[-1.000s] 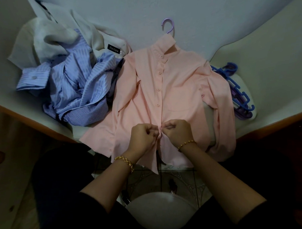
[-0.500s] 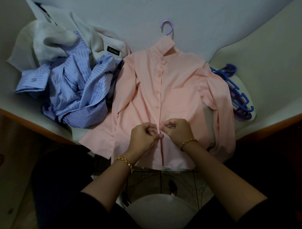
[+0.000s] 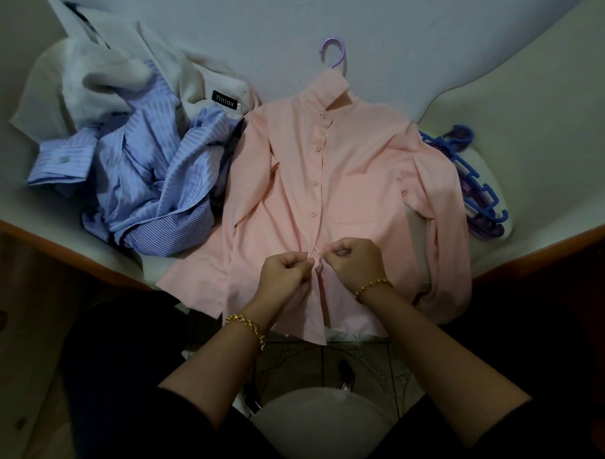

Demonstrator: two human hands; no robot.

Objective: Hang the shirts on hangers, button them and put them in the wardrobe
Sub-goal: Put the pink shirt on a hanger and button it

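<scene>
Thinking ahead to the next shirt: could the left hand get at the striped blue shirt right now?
Probably yes, once freed. The left hand is pinching the pink shirt at its front; the striped blue shirt lies beside it on that side, its near part uncovered.

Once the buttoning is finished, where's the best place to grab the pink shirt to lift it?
Probably the purple hanger hook poking out above the collar, reached from the far end of the pink shirt. It lies bare on the sheet, clear of cloth, so fingers can curl under it, and the shirt would hang straight from it.
</scene>
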